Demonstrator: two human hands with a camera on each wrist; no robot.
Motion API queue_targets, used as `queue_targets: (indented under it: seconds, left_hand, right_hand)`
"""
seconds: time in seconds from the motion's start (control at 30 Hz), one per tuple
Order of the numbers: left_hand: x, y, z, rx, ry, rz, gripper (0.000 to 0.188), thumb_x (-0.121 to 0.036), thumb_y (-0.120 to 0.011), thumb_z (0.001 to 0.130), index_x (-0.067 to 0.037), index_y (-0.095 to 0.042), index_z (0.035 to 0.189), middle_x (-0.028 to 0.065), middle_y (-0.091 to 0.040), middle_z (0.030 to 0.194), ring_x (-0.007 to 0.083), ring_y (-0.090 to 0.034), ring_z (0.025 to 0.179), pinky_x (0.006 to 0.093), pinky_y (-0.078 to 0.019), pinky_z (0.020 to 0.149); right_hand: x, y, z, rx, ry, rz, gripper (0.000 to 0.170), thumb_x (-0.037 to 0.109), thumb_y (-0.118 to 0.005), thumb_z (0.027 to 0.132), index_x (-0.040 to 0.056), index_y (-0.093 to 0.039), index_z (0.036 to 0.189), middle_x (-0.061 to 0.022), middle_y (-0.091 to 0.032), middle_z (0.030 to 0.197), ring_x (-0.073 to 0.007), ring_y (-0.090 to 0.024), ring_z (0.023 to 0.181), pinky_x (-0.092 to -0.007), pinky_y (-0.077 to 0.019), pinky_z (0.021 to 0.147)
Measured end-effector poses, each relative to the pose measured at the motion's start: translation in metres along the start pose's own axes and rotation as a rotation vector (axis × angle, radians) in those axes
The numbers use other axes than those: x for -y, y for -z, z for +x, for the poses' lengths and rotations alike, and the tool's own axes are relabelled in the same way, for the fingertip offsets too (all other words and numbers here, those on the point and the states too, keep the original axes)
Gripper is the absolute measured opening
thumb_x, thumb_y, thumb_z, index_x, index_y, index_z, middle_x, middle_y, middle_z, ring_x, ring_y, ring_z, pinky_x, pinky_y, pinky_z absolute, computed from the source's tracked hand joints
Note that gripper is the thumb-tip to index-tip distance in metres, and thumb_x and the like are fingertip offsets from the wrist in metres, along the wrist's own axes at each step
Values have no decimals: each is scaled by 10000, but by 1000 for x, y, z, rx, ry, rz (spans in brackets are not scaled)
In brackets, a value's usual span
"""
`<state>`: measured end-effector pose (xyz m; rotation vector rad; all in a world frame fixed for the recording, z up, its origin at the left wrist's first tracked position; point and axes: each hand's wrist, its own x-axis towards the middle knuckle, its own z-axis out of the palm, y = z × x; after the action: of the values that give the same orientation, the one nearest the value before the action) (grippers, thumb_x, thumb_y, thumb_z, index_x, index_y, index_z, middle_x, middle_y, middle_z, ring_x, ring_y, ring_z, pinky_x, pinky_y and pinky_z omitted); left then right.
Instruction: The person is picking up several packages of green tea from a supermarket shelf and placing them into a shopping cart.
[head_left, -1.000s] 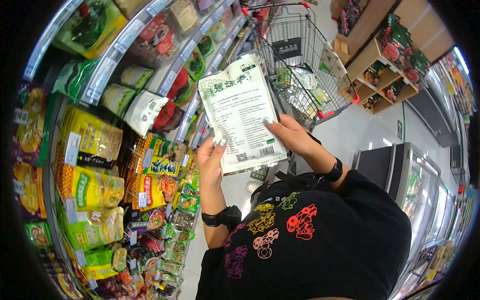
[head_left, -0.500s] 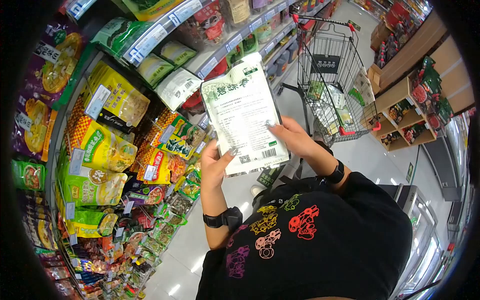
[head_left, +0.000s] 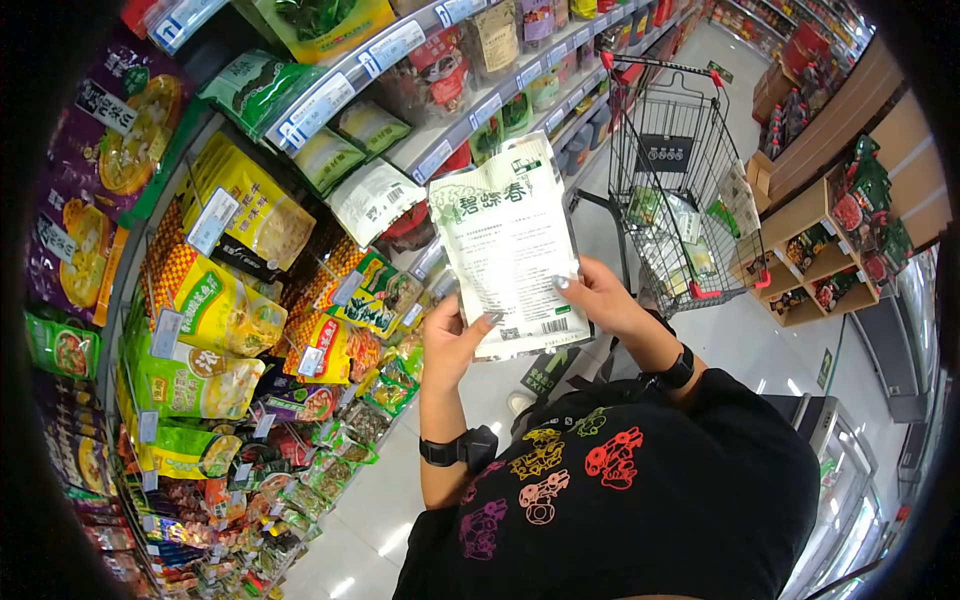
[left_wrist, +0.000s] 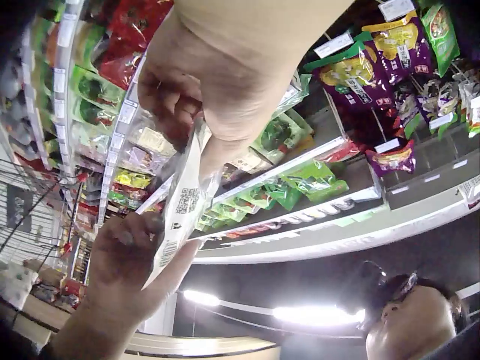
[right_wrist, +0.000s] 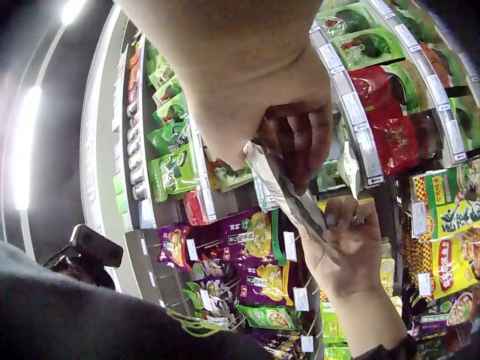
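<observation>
Just ahead of the person's black shirt (head_left: 650, 500), the left hand (head_left: 452, 345) pinches the lower left corner of a pale printed pouch (head_left: 512, 245) and the right hand (head_left: 607, 303) its lower right edge, thumbs on the printed face and fingers (right_wrist: 304, 139) curled behind. Past the pouch, held up in the air, bagged goods (head_left: 230, 310) hang beside a labelled shelf (head_left: 487, 105); farther off stands a wire shopping cart (head_left: 663, 152) holding several packets (head_left: 680, 220).
</observation>
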<state>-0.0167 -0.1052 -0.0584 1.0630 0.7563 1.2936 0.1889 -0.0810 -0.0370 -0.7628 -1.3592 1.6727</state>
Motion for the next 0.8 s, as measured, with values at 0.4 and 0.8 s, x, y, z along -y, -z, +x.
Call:
queue_targets:
  seconds: [0.4,0.8]
  left_hand:
    - [12,5,1,-66,32,83,246,-17,-593,711,11,-535,948,44,-576,852,72,-522,725,205,-421,631]
    - [20,1,17,-37,80,83,257,-42,-577,734,14,-515,978,24,-573,792,45,-520,623,170,-417,506]
  right_hand:
    - [-4,2,12,0,-36,0,411,38,-598,700,-30,-434,1071,-66,-527,1000,-108,-497,873,-251,-406,769]
    - [3,11,19,-99,-100,-48,369,11,-599,683,-37,-461,1022,-79,-546,951,-120,-524,830,-248,-425,733]
